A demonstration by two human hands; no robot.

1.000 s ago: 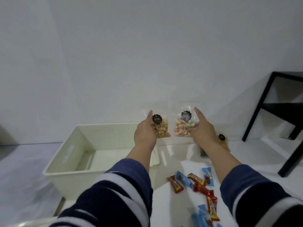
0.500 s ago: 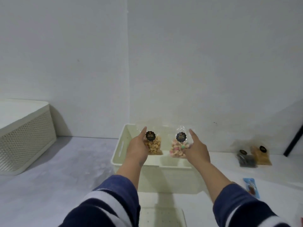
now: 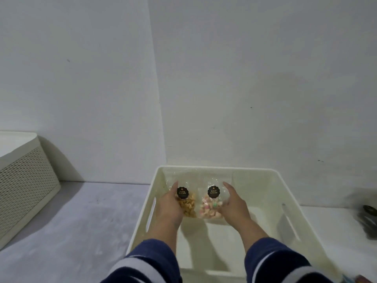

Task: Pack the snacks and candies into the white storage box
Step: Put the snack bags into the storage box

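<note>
Leftmost, a cream perforated bin (image 3: 24,180) stands against the wall on the grey floor (image 3: 71,221), well apart from everything else.

Item: white storage box (image 3: 265,190), open-topped, slot handles in its left and right walls; it sits at centre with its far wall near the white wall (image 3: 244,78).

Item: left hand (image 3: 169,207), reaching into the box from the near side, fingers curled around a clear bag of brown nuts (image 3: 187,204) (round black label near its top). The bag is upright, inside the box's outline toward the far left part.

Item: clear bag of pastel biscuits (image 3: 211,207), also black-labelled, just beside the nut bag on its right; whether the two touch cannot be told.

Item: right hand (image 3: 234,205), fingers wrapped on the biscuit bag's right edge, thumb raised. Both bags are held above the box floor; whether they rest on it cannot be told.

Both forearms wear navy sleeves with white stripes (image 3: 146,262).

Far right edge: a dark packet (image 3: 370,219) on the white surface, partly cut off, blurred.
</note>
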